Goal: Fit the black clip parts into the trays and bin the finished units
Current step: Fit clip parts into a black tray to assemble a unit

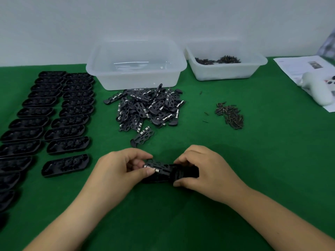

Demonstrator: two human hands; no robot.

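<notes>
In the middle foreground both hands hold one black tray with a black clip part lying on top of it. My left hand pinches the clip's left end, thumb on its metal contacts. My right hand grips the tray's right end. A heap of loose clip parts lies further back on the green cloth, with one single clip part just in front of it. Two rows of empty black trays run down the left side. A clear bin stands behind the heap.
A second white bin with small dark screws stands at the back right. A loose pile of screws lies on the cloth in front of it. At the far right a white game controller rests on a printed sheet.
</notes>
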